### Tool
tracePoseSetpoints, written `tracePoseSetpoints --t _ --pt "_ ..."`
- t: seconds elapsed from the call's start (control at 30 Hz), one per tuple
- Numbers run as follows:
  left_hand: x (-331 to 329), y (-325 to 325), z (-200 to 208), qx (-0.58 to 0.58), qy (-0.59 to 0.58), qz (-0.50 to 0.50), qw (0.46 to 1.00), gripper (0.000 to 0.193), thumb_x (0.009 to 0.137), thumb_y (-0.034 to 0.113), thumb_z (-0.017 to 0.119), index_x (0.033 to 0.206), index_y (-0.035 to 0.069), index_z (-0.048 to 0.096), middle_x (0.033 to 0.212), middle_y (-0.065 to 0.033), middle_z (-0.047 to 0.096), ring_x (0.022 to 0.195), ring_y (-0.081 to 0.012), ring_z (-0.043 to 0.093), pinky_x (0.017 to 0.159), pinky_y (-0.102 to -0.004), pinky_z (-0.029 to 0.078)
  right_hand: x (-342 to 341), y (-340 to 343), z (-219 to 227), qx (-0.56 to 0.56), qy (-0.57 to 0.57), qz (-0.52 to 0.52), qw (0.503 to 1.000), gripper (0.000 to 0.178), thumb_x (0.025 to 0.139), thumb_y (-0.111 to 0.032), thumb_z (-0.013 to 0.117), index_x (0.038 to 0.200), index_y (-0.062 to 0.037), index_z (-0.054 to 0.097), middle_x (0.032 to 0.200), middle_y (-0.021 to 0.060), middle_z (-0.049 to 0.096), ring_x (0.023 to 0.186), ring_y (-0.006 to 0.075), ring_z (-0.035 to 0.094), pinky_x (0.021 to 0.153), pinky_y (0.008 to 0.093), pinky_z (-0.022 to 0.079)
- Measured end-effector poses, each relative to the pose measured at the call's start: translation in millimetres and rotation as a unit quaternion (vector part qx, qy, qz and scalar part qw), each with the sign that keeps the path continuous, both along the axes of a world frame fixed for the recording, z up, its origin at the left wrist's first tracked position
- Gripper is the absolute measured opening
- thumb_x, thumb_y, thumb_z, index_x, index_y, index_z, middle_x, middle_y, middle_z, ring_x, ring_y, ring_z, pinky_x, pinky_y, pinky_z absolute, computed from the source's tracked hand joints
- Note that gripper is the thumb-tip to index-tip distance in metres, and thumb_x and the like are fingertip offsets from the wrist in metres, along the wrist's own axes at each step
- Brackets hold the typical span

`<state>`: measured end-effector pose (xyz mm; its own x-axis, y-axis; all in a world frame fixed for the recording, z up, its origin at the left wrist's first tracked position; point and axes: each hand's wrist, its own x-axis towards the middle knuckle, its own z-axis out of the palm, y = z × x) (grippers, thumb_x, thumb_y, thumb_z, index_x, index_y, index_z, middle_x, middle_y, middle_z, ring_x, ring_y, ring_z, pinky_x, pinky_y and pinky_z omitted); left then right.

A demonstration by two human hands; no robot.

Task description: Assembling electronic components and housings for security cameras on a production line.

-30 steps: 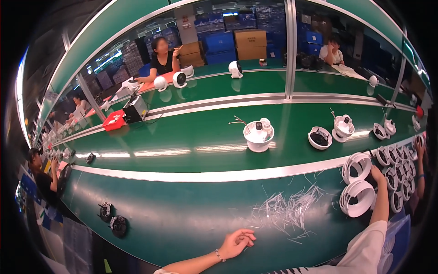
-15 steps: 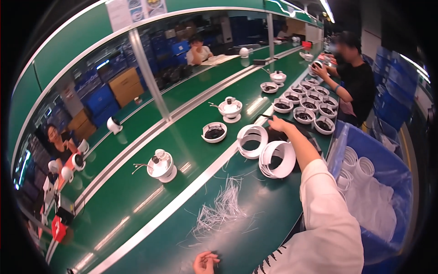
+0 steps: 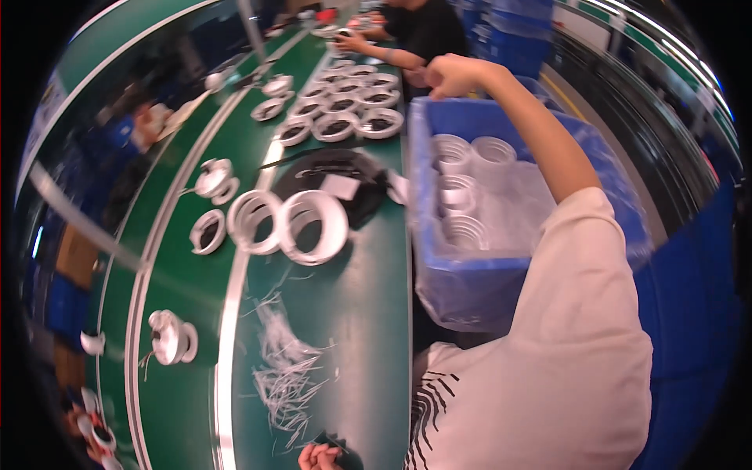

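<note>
My right hand [image 3: 456, 76] is raised over the far left corner of the blue bin [image 3: 501, 270], its fingers curled; blur hides what, if anything, is in them. At the lower edge, my left hand [image 3: 317, 457] is partly cut off, fingers bent together beside a dark patch on the table. Whether it holds anything is hidden. Ahead of it lies a loose pile of thin whitish strips [image 3: 286, 372]. Two nested sets of white plastic rings, the left rings [image 3: 244, 227] and the right rings [image 3: 338, 227], stand side by side. Behind them is a black plastic bag [image 3: 313, 166] with a white label.
The plastic-lined bin holds several stacks of white rings [image 3: 493, 150]. Rows of white round housings [image 3: 337, 125] with black insides stand farther off. White camera-like units [image 3: 168, 337] sit along the green conveyor [image 3: 196, 278]. A co-worker in black [image 3: 427, 35] handles a part.
My right hand has moved from beside the black bag to the bin's far left corner. The view has turned to the right. My left hand stays low near the strips.
</note>
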<state>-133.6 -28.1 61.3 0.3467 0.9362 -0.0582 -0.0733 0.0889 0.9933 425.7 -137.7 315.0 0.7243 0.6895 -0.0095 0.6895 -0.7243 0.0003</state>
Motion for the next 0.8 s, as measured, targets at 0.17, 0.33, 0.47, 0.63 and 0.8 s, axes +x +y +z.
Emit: tracePoseSetpoints --t 0.17,0.33,0.47,0.63,0.8 --pt "17.2 -4.2 3.8 -0.009 0.012 0.028 0.999 0.022 0.078 0.0 0.049 0.1 0.0 0.045 0.078 -0.0089 0.056 0.059 -0.0132 0.05 0.055 -0.0218 0.042 34.6 -157.9 -91.2 -0.035 0.06 -0.114 0.991 0.049 0.059 -0.024 0.072 0.099 0.0001 0.056 0.101 0.0159 0.056 0.094 0.0272 0.053 0.082 0.0323 0.042" --pt "11.9 -1.0 4.3 0.041 0.081 0.033 0.995 0.021 0.079 0.0 0.047 0.1 0.0 0.046 0.078 -0.0083 0.056 0.063 -0.0136 0.052 0.058 -0.0225 0.044 48.8 -147.4 -175.5 0.013 0.0 0.007 1.0 0.062 0.05 -0.024 0.072 0.105 -0.0019 0.052 0.1 0.0161 0.054 0.095 0.0296 0.05 0.084 0.0349 0.039" --pt "9.8 0.1 0.9 0.025 0.057 0.028 0.998 0.02 0.082 0.002 0.044 0.102 0.001 0.046 0.082 -0.0088 0.057 0.068 -0.0138 0.056 0.059 -0.0231 0.046 71.8 -144.3 -218.8 -0.149 0.012 -0.056 0.987 0.053 0.05 -0.032 0.072 0.091 -0.0015 0.058 0.092 0.0167 0.057 0.089 0.0292 0.054 0.078 0.0364 0.042" --pt "2.7 -3.5 -4.6 0.041 0.072 0.047 0.995 0.019 0.083 0.003 0.044 0.102 0.001 0.046 0.084 -0.0088 0.058 0.066 -0.013 0.056 0.056 -0.0211 0.045 101.4 -146.8 -293.1 -0.208 0.065 -0.132 0.967 0.056 0.049 -0.037 0.072 0.088 0.0006 0.06 0.097 0.0184 0.056 0.09 0.0301 0.054 0.081 0.0364 0.043" --pt "-4.2 -6.3 -21.9 0.019 0.012 0.049 0.999 0.018 0.081 0.0 0.044 0.099 -0.001 0.046 0.083 -0.0112 0.057 0.067 -0.0152 0.057 0.059 -0.0238 0.047 68.0 -150.9 -292.5 -0.125 -0.039 -0.134 0.982 0.04 0.056 -0.026 0.068 0.084 0.0012 0.06 0.093 0.0197 0.056 0.087 0.0311 0.055 0.08 0.0366 0.044"
